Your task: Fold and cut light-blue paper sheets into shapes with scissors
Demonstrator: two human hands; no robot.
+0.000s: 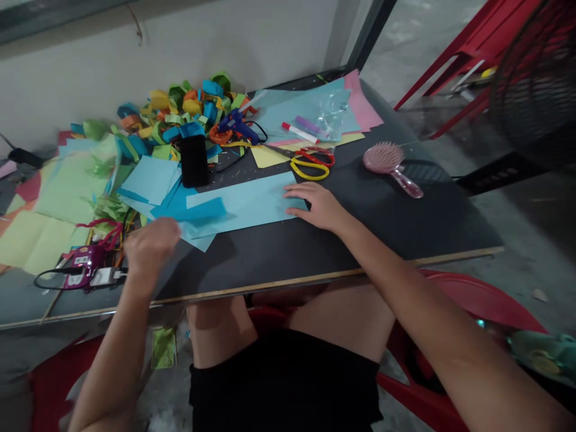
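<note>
A long light-blue paper strip (261, 201) lies across the dark table in front of me. My right hand (317, 205) rests at its right end, fingers apart, fingertips touching the paper. At the left, my left hand (153, 243) is closed and smeared by motion. It grips the edge of a blue paper piece (193, 211), blurred too, which is lifted over the strip's left part. My left fingertips are not clearly seen. Square light-blue sheets (150, 179) and a black phone-like slab (194, 161) lie just behind.
Folded coloured paper pieces (180, 111) are heaped against the wall, beside a blue glue gun (238, 124). Scissors (310, 165), a marker (300, 132) and a pink hairbrush (389, 165) lie to the right. A purple device with cables (85, 264) sits at front left. A fan (535, 90) stands right.
</note>
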